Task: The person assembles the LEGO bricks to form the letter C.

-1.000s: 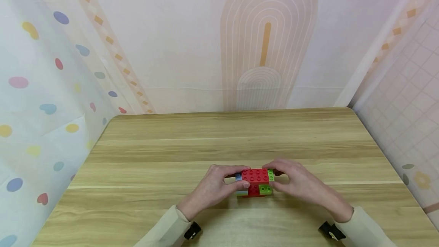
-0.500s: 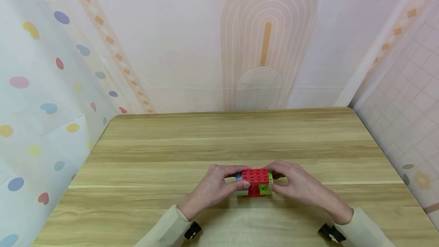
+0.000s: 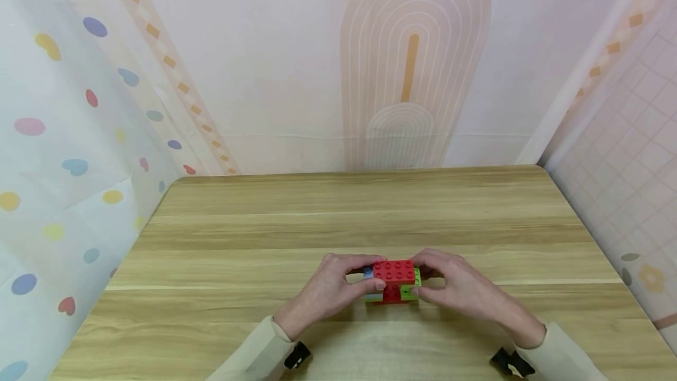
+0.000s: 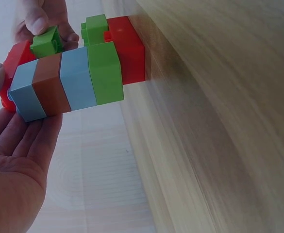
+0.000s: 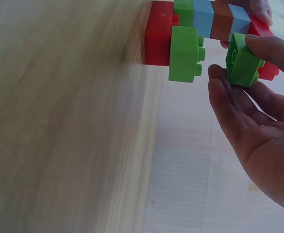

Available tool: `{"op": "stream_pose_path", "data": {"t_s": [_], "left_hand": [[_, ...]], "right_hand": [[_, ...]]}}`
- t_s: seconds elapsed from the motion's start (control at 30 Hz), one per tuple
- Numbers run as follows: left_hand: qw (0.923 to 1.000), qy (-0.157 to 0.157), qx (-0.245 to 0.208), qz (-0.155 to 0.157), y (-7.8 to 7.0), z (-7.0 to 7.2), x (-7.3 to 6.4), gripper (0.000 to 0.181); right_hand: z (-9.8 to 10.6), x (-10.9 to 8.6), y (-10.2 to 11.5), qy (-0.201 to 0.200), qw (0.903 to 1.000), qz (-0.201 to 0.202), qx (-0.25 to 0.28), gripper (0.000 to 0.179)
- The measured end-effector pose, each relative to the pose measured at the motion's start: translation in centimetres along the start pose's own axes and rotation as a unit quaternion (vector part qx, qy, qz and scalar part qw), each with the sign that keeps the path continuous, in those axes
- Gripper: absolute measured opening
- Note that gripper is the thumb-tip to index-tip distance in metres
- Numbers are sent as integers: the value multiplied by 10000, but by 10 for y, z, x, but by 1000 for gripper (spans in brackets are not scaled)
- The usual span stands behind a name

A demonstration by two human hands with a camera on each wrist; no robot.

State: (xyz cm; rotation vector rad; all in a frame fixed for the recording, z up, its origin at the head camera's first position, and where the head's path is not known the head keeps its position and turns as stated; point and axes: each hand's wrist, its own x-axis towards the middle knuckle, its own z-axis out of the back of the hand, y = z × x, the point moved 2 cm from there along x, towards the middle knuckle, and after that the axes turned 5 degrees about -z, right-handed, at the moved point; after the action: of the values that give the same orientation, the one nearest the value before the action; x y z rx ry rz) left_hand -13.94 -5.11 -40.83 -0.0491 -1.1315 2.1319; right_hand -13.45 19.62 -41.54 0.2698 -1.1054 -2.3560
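Note:
A structure of toy building bricks stands on the table in the head view. Its red base brick (image 5: 158,34) carries a column of green (image 4: 105,73), light blue (image 4: 78,78), brown (image 4: 51,83) and light blue bricks on the left, and a lower green brick (image 5: 182,54) on the right. A red top brick (image 3: 394,272) bridges out from the column's top. My left hand (image 3: 338,284) grips that top brick's left end between thumb and fingers. With my right hand (image 3: 457,278), I pinch an upper green brick (image 5: 242,60) at the top brick's right end, above a gap over the lower green one.
The wooden table (image 3: 264,216) spreads around the bricks. A patterned cloth (image 3: 264,75) hangs behind it and along both sides. Black straps (image 3: 298,356) circle both wrists near the beige sleeves.
My right hand has shifted slightly left with the green brick, so less of it shows beside the red top brick. The left hand and the rest of the structure have stayed put.

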Motion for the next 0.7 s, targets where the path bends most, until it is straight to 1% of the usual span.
{"op": "stream_pose_path", "data": {"t_s": [0.13,0.3,0.53,0.7], "left_hand": [[9999,45,-85,33,0,0,0,43],[10000,29,12,39,0,0,0,42],[9996,40,252,-120,-1,1,0,41],[9994,51,292,-202,-2,1,1,40]], "right_hand": [[1,-1,1,138,9982,-236,541,35],[2,-2,1,340,9907,-558,1191,39],[0,-3,0,327,9838,-760,1590,41],[0,-3,-2,379,9740,-987,2004,43]]}}
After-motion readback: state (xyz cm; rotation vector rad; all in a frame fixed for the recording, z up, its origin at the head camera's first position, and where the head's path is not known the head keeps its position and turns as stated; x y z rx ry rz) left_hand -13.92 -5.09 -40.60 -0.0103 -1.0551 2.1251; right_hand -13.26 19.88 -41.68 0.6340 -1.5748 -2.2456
